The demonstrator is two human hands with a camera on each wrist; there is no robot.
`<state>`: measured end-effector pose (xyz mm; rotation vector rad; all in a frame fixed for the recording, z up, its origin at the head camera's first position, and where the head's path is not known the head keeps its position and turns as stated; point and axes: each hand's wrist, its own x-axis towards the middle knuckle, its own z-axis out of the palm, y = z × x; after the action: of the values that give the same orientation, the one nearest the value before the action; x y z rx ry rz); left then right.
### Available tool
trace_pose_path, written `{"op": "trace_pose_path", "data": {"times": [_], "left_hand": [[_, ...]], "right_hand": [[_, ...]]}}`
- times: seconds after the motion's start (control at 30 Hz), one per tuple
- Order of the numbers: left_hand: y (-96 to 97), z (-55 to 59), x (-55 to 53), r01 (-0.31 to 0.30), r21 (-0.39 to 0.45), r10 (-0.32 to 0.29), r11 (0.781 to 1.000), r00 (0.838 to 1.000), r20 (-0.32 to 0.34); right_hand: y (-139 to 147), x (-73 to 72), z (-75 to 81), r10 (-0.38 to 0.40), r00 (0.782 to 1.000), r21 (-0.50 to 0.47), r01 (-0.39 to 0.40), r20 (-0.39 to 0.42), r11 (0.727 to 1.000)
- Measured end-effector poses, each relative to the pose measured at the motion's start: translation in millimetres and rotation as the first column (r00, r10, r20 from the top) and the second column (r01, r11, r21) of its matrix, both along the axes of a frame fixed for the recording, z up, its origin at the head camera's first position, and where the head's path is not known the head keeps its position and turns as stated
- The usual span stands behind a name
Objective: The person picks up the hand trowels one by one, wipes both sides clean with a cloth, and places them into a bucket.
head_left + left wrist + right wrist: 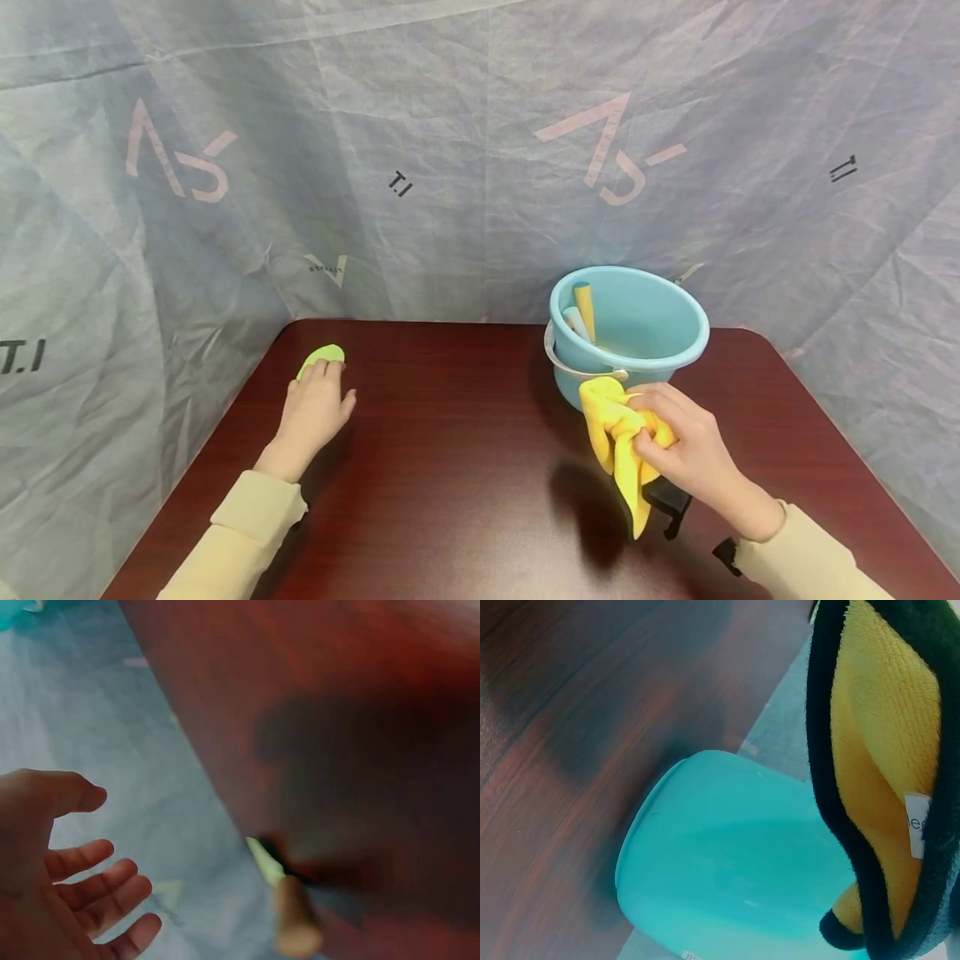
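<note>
My right hand pinches a yellow cleaning cloth with a dark edge, which hangs bunched in front of the light blue bucket. In the right wrist view the cloth shows a white label, and the bucket's side is seen past it. My left hand reaches toward the table's far left corner, over a green flat-edged thing. Its fingers are loosely spread in the left wrist view, apart from that green thing, which has a blurred tan, handle-like end.
Inside the bucket stand a yellow stick-like piece and a pale blue one. A white bucket handle hangs down its front. Grey printed sheeting surrounds the dark red wooden table. A black device sits under my right wrist.
</note>
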<state>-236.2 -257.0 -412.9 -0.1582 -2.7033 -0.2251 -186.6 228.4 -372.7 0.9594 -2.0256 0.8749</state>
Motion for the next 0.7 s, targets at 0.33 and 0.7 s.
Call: {"op": "trace_pose_path", "data": {"times": [0.33,0.7], "left_hand": [[-30.6,-23.3,7.4,-0.159,0.077,0.143,0.984,0.972,0.185],[-54.1,-24.0,-2.7,-0.287,0.119,0.187,0.951,0.834,0.519]], "right_hand": [[-0.6,2.4,-0.9,-0.019,1.000,-0.003,0.019,0.008,1.000],[-1.3,1.5,-4.5,-0.010,1.000,-0.009,0.010,0.020,1.000]]}}
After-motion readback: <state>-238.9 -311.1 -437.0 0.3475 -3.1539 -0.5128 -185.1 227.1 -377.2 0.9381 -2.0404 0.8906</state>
